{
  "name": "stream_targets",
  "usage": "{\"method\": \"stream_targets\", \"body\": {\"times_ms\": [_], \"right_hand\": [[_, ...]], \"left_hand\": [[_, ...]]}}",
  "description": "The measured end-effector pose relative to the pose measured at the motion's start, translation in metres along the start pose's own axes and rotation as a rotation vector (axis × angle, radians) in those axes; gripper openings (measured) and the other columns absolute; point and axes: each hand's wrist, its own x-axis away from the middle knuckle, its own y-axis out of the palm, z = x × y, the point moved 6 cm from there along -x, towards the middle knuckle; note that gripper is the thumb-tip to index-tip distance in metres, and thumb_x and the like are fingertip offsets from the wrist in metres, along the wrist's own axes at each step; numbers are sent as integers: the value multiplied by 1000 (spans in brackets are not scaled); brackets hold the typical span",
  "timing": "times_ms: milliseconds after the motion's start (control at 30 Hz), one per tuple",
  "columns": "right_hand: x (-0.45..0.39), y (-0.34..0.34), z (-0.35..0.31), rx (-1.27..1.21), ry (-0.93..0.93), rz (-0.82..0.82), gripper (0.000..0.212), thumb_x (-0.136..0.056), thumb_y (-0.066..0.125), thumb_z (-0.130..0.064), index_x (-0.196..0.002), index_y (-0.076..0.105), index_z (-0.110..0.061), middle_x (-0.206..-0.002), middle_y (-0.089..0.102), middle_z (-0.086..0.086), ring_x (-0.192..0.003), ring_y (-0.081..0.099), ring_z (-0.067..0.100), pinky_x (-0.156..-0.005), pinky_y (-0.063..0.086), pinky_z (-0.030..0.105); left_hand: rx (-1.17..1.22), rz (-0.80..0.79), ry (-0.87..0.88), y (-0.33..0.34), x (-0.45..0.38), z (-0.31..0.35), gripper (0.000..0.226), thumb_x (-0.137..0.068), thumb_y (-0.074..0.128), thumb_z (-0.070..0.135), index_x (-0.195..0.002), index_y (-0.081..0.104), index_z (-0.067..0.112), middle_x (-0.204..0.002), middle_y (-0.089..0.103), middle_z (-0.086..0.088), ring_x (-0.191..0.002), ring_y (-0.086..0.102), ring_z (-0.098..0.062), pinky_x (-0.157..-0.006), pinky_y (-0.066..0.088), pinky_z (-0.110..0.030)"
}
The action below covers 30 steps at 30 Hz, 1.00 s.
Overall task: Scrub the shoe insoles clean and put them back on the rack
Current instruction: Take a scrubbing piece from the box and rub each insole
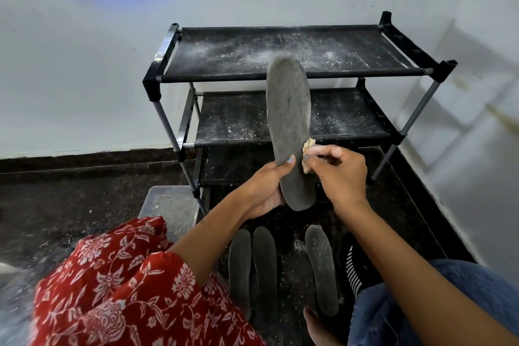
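My left hand (268,189) grips the heel end of a dusty grey insole (289,121), held upright with its toe pointing up in front of the rack. At the insole's right edge my right hand (337,174) pinches a small beige cloth (309,149). The black shoe rack (174,64) stands against the white wall, its fabric shelves speckled with white dust. Three more dark insoles (264,270) lie side by side on the floor below my hands.
A clear plastic tub (168,205) sits on the dark speckled floor left of the rack's front leg. My red floral garment (126,289) covers the lower left, and blue trousers (463,289) the lower right. A striped item (352,272) lies right of the insoles. The wall corner closes in on the right.
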Motion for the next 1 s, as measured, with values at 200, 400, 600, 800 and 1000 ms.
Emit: {"method": "stream_targets", "body": {"times_ms": [200, 400, 600, 800, 1000], "right_hand": [[-6, 0, 4, -79, 73, -56, 22, -70, 68, 6, -67, 72, -16, -55, 66, 5, -57, 62, 13, -76, 55, 35], [-6, 0, 10, -19, 133, -140, 14, -68, 70, 3, -64, 72, -10, -55, 67, 8, -58, 63, 15, -73, 57, 34], [6, 9, 17, 84, 143, -269, 14, -68, 71, 1, -70, 73, -13, -56, 67, 4, -59, 65, 10, -69, 54, 31], [3, 5, 1, 144, -88, -172, 28, -72, 68, -2, -91, 66, -23, -66, 67, 3, -63, 67, 14, -70, 54, 26], [17, 16, -7, 432, -421, -177, 20, -81, 67, -2, -97, 72, -10, -86, 69, 3, -74, 65, 10, -72, 52, 21]], "left_hand": [[-42, -19, -38, -3, -1, -4, 29, -101, 37, 26, -116, 58, 12, -115, 63, -9, -111, 57, -25, -107, 38, -46], [48, 33, 61, -9, -4, 8, 30, -98, 45, 20, -119, 59, 2, -108, 67, -11, -101, 64, -21, -99, 48, -38], [57, 354, 185, -36, -10, 21, 29, -92, 56, 7, -115, 58, -11, -109, 66, -22, -95, 65, -29, -88, 54, -39], [29, 362, 194, -33, -7, 19, 13, -90, 57, -1, -101, 63, -5, -89, 68, -11, -81, 66, -21, -77, 57, -31], [-36, 304, 158, -26, -4, 16, 11, -91, 54, -2, -100, 62, -1, -86, 67, -10, -77, 66, -17, -73, 56, -29]]}}
